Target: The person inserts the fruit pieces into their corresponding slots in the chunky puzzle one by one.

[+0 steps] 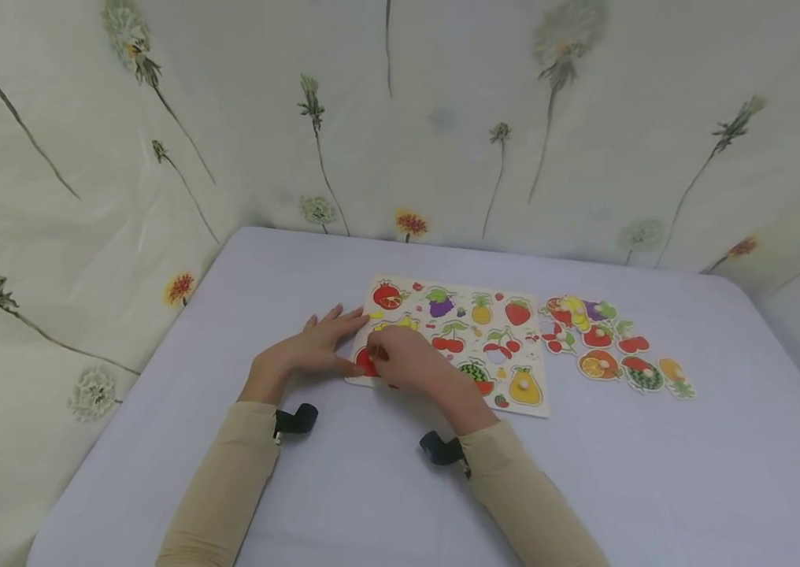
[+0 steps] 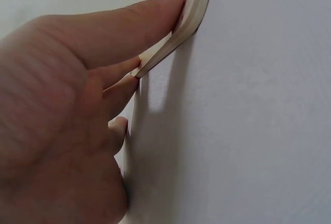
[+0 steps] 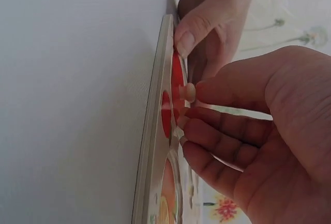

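Observation:
A wooden fruit puzzle board (image 1: 460, 287) lies on the table. My right hand (image 1: 410, 358) bends over its near left corner. In the right wrist view, the thumb and fingers (image 3: 232, 81) pinch the pale knob (image 3: 190, 92) of a red fruit puzzle piece (image 3: 178, 74), which lies at the board's surface. What fruit it is cannot be made out. My left hand (image 1: 311, 346) rests along the board's left edge with its fingers extended. Its thumb (image 2: 129, 27) touches the near left corner, while other fingertips touch the side edge.
Right of the board lie several loose knobbed fruit pieces, among them an orange (image 1: 594, 365), a watermelon (image 1: 641, 374), a pineapple (image 1: 676, 376) and a strawberry (image 1: 597, 337). A pear piece (image 1: 524, 386) sits at the board's near right corner. A flowered curtain (image 1: 442, 157) hangs behind the table.

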A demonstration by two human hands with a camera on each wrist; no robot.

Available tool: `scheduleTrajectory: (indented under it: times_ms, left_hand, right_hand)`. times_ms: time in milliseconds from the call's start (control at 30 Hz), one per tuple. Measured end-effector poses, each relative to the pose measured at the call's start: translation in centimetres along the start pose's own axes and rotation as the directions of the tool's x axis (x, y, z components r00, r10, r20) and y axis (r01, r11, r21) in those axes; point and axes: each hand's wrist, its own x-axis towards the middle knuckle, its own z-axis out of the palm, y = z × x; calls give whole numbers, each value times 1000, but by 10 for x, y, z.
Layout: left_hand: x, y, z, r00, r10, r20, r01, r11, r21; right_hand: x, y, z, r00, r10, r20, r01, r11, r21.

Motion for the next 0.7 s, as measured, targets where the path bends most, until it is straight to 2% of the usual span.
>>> scheduleTrajectory:
  times_ms: [333,700]
  left_hand:
    - [-3,-3,3,1000,-5,-13,5,1000,-1]
    - [-2,-2,3,1000,-11,-23,11,1000,0]
  right_hand:
    - [-6,4,0,999,-42,-3,42,999,8]
    - [-6,4,1,1000,-24,-17,24,1000,3]
